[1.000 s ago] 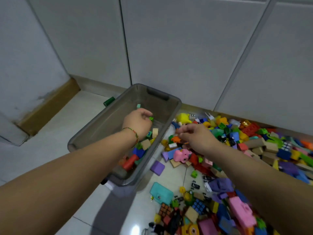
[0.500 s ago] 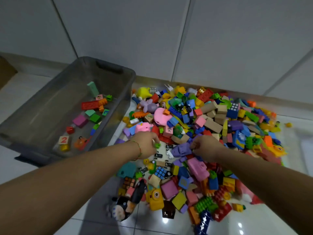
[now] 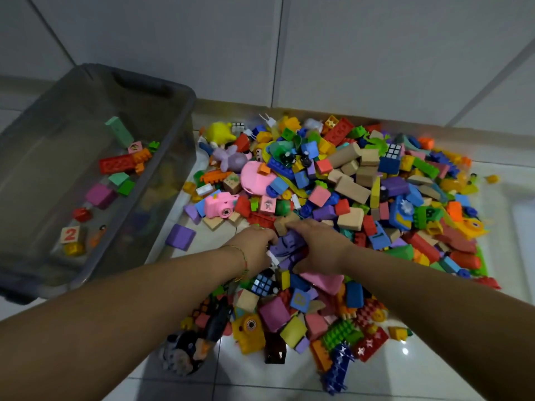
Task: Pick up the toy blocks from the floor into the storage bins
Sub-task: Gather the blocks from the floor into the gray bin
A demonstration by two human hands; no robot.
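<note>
The left hand [image 3: 254, 251] and right hand [image 3: 320, 247] clasp a purple plastic block [image 3: 286, 246], likely light and rigid, by its sides.

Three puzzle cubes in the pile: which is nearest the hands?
The black puzzle cube with blue stickers, right beside the left hand; the other two sit far back in the pile.

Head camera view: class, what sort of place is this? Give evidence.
Probably a child's play corner at home: a heap of coloured plastic and wooden toy blocks on a glossy white tiled floor, beside a translucent grey plastic storage bin.
</note>
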